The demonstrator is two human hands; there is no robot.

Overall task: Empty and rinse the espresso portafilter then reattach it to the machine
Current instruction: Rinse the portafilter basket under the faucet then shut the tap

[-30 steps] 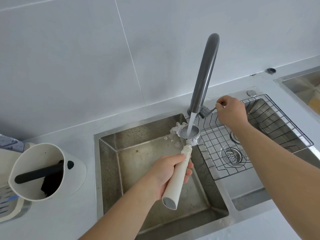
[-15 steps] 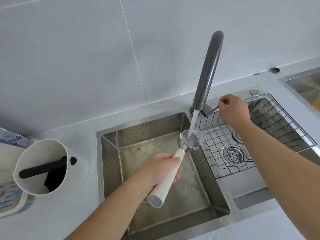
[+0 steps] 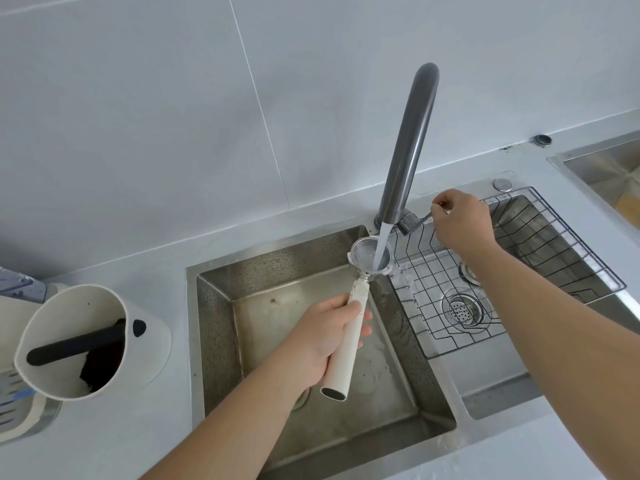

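The portafilter [image 3: 349, 320] is being held over the left basin of the sink [image 3: 221, 306], its metal basket at 12 o'clock from its white handle, mouth tilted up under the tap; a stream of water [image 3: 381, 247] is being poured into the basket from the dark grey faucet [image 3: 408, 147], and droplets are being thrown off toward 3 o'clock. The handle is being gripped around its middle by the left hand [image 3: 322, 341], fingers wrapped fully about it; the handle's open butt end is being pointed toward 6 o'clock. At 2 o'clock from the basket, the thin faucet lever [image 3: 424, 219] is being pinched between the fingertips of the right hand [image 3: 462, 223]; how tightly it is being held cannot be told. Beneath that hand a wire rack [image 3: 519, 271] is being carried in the right basin, a round drain strainer [image 3: 464, 308] showing through it. At 9 o'clock from the sink a white knock box [image 3: 86, 341] is standing on the counter [image 3: 145, 445], with a black bar across it and dark grounds inside. No brand or writing is being made out anywhere. A pale appliance at the far left edge is being cut off; a second steel basin at the upper right is being cropped likewise.
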